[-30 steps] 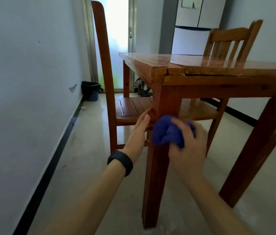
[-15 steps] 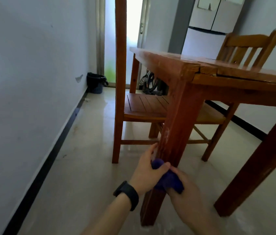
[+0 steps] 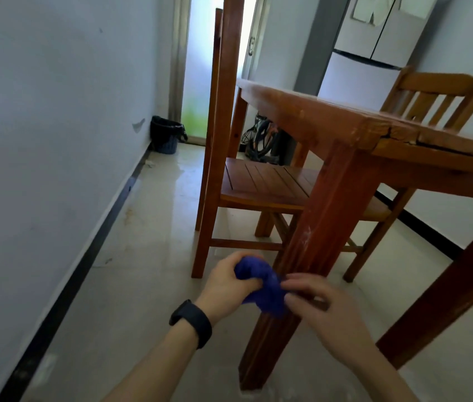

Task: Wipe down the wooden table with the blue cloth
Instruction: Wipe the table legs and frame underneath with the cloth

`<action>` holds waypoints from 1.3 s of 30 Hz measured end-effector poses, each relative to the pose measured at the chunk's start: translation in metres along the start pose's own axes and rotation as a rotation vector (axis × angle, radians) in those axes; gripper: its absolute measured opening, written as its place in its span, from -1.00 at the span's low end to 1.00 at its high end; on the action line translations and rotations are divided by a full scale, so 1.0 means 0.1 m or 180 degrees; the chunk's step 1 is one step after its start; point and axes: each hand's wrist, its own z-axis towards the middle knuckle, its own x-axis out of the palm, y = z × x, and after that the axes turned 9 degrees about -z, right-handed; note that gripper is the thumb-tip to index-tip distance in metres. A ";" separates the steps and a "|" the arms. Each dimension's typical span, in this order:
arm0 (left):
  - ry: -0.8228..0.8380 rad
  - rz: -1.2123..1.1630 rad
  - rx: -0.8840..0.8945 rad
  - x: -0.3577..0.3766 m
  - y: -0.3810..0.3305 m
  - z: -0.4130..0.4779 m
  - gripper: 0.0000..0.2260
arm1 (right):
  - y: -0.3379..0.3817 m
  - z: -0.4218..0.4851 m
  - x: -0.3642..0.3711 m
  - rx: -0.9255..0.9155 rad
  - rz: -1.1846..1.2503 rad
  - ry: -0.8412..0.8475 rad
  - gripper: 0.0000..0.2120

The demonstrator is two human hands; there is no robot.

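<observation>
The wooden table point(image 3: 302, 111) stands to my right, seen from low down, with its near corner leg point(image 3: 316, 227) running down the middle of the view. A bunched blue cloth point(image 3: 261, 285) lies against the lower part of that leg. My left hand point(image 3: 229, 282), with a black band on the wrist, grips the cloth's upper left part. My right hand point(image 3: 322, 309) pinches the cloth's right edge in front of the leg.
A wooden chair point(image 3: 258, 187) is tucked under the table's left side, and a second chair point(image 3: 438, 94) stands behind the table. A black bin point(image 3: 167, 134) sits by the left wall near a bright doorway. A white fridge point(image 3: 374, 44) is at the back. A second table leg point(image 3: 447, 297) stands at the right.
The cloth and both hands have moved from mid-leg down to the lower part of the leg. My left hand, earlier resting open on the leg, now grips the cloth.
</observation>
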 end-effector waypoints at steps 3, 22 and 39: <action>-0.0601 -0.0270 0.0642 -0.01 -0.15 0.12 -0.70 | 0.04 0.11 -0.18 0.0432 0.0192 -0.1755 -0.83; -0.0451 0.0452 0.0371 0.52 0.72 0.08 -0.61 | 0.17 0.48 -0.36 0.0331 0.0921 -0.0896 -0.50; -0.0108 0.0769 -0.0147 0.45 1.01 0.10 -0.55 | 0.20 0.46 -0.36 0.0650 0.0915 -0.0941 -0.45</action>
